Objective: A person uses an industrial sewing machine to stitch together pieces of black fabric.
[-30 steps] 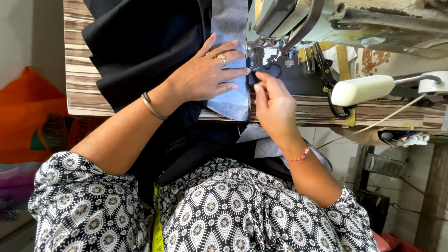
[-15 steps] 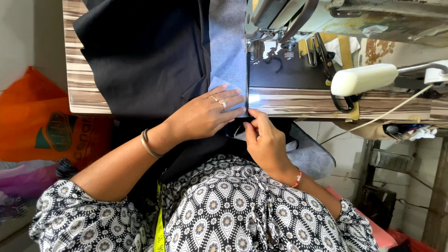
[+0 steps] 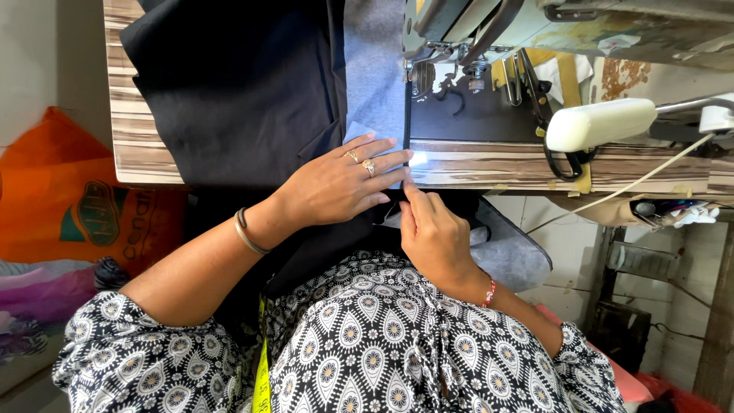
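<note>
While a black-and-white patterned garment point(image 3: 367, 359) is filling the nearest part of the view, with a yellow measuring tape point(image 3: 262, 375) hanging down it, the two hands are working just beyond it at the near edge of the sewing table point(image 3: 489, 164). The right hand point(image 3: 432, 233) is lying just below that edge, fingers curled and the fingertips pinching the dark edge of the grey fabric strip point(image 3: 375, 84). The left hand point(image 3: 344, 180) is lying flat and spread, not gripping, pressing the strip and the black cloth point(image 3: 237, 92) down at the table edge, touching the right fingertips. The grey strip is running from the hands up across the table to the presser foot point(image 3: 419, 73) of the sewing machine point(image 3: 581, 27) at the far side. The black cloth is covering the table's left part. An orange bag point(image 3: 61, 199) is sitting off the table's left end.
</note>
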